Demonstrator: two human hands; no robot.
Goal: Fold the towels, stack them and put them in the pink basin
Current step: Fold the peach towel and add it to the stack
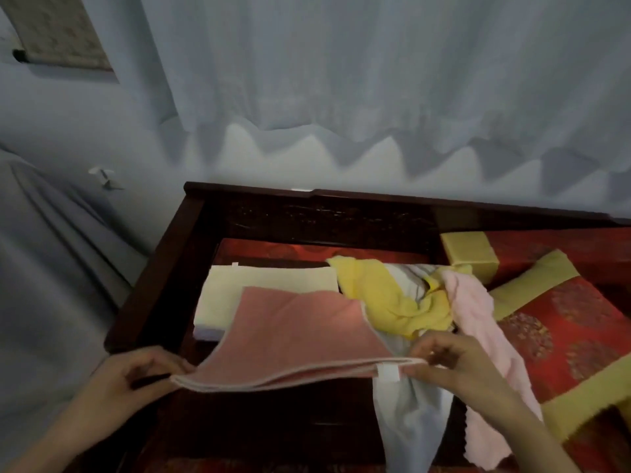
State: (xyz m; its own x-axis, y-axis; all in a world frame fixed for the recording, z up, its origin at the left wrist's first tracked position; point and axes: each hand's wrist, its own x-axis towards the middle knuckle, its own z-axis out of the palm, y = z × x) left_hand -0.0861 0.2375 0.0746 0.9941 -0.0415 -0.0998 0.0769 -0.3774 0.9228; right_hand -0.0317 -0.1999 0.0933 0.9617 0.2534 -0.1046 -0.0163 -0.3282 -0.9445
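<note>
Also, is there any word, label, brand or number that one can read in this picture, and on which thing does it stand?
No text can be read.
White sewn tag on the salmon-pink terry towel: no print visible, too blurred.
Small white tag on the folded cream towel: too small.
Beige wall hanging: only a blurred pattern.

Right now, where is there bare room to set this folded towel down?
Free: the red cushion to the right of the pale pink towel, bordered by its gold band; and the far part of the cream folded towel. Crowded: the middle, where the yellow towel, white towel and pale pink one heap beside the salmon towel.
</note>
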